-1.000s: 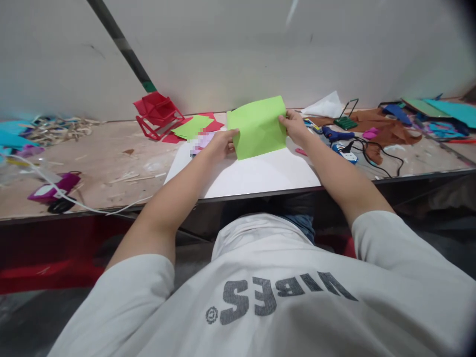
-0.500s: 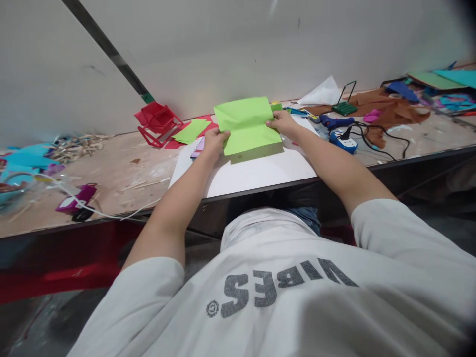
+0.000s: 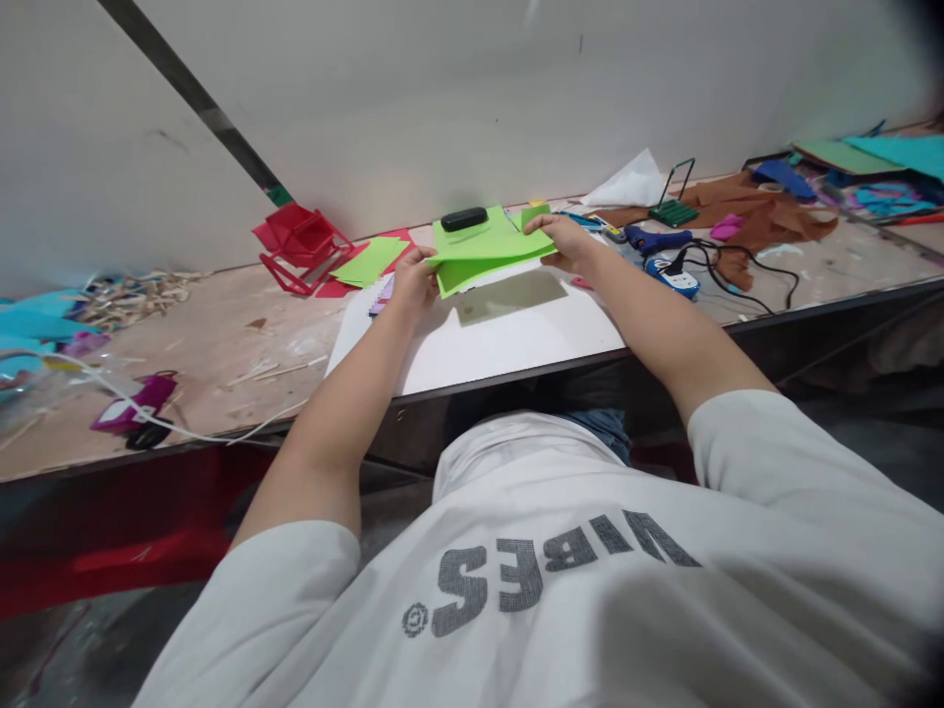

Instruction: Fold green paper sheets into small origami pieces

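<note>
I hold a folded sheet of light green paper [image 3: 483, 253] a little above a white board [image 3: 508, 339] on the workbench. My left hand [image 3: 413, 280] pinches its left edge and my right hand [image 3: 564, 241] pinches its right edge. The sheet lies nearly flat and casts a shadow on the white board below. A small black object [image 3: 464, 218] lies just behind the paper.
Red paper model [image 3: 299, 241] and more green and red sheets [image 3: 373, 261] lie at the back left. A blue glue gun [image 3: 660, 239], a socket with black cables [image 3: 675, 280] and brown fabric [image 3: 759, 221] sit to the right. Wooden sticks [image 3: 122, 290] and a purple tool [image 3: 133, 413] lie left.
The green sheet stood upright facing me; now both hands have tipped it down to nearly flat and folded over. The black object behind it has come into view.
</note>
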`<state>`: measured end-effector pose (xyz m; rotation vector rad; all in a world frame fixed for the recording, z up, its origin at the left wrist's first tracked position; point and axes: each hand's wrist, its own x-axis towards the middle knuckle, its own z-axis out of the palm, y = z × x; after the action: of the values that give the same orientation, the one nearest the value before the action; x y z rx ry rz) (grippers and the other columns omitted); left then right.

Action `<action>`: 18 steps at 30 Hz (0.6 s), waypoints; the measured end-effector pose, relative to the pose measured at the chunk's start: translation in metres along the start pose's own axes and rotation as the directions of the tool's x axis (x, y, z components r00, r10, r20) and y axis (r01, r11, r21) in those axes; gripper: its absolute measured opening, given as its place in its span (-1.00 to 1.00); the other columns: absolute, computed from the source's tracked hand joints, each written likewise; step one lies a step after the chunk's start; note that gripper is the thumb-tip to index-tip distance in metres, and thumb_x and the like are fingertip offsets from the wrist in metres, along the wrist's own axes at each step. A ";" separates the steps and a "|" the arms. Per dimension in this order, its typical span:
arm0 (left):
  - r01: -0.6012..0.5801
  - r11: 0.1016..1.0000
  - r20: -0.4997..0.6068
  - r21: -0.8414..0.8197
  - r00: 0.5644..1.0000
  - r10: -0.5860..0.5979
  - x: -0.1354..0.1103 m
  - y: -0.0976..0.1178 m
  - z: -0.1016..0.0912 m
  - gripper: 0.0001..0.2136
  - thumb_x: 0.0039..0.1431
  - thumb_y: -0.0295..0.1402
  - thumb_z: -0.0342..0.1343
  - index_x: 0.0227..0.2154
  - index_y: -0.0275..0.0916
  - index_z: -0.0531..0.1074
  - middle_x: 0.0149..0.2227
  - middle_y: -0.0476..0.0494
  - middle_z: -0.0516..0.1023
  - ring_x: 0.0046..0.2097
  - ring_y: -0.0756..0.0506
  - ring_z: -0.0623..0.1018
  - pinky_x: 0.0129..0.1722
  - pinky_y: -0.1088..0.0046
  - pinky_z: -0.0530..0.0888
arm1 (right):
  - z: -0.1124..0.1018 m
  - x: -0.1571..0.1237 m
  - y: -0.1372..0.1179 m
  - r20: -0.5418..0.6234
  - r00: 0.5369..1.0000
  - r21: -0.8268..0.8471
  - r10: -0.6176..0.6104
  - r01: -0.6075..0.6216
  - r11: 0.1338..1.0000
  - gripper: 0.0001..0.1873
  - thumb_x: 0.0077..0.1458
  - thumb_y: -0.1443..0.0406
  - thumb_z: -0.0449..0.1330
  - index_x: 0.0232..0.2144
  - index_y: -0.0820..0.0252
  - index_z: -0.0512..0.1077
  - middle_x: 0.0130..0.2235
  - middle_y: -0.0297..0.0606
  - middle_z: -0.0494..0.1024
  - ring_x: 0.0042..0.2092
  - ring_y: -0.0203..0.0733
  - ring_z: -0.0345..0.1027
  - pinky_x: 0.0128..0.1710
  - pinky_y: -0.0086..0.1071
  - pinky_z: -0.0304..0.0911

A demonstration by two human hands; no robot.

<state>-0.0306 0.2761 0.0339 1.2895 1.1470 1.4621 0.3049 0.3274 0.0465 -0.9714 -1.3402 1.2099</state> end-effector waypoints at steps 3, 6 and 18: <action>0.079 0.995 0.057 -0.058 0.995 -0.076 0.002 0.003 -0.010 -0.64 0.10 -0.05 0.49 -0.24 0.00 0.42 -0.36 -0.08 0.56 -0.16 -0.28 0.73 -0.21 0.21 0.60 | 0.001 -0.003 -0.007 0.056 0.997 0.036 0.059 -0.061 0.997 -0.76 0.24 0.37 0.48 -0.34 0.02 0.50 -0.28 -0.30 0.68 -0.23 -0.07 0.60 -0.12 -0.16 0.63; 0.142 0.986 0.226 -0.091 0.967 -0.118 0.002 0.012 -0.025 -0.61 0.20 0.11 0.45 -0.18 -0.02 0.50 -0.39 -0.08 0.62 -0.20 -0.30 0.76 -0.20 0.18 0.68 | 0.002 -0.006 -0.017 0.128 0.989 0.078 0.069 -0.080 0.994 -0.73 0.18 0.47 0.43 -0.37 0.04 0.45 -0.33 -0.33 0.65 -0.30 -0.14 0.58 -0.24 -0.31 0.51; 0.239 0.959 0.650 0.153 0.706 -0.280 -0.035 0.024 -0.002 -0.33 -0.13 0.03 0.75 0.04 -0.13 0.78 -0.01 -0.28 0.96 0.10 -0.50 0.95 0.16 -0.01 0.88 | 0.032 -0.032 -0.038 0.488 0.854 -0.014 0.183 -0.202 0.979 -0.70 0.30 0.60 0.38 -0.34 0.15 0.51 -0.42 -0.36 0.64 -0.44 -0.22 0.52 -0.37 -0.42 0.45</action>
<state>-0.0293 0.2365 0.0502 1.4519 0.8288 0.6494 0.2803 0.2854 0.0796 -0.8134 -1.6283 1.7108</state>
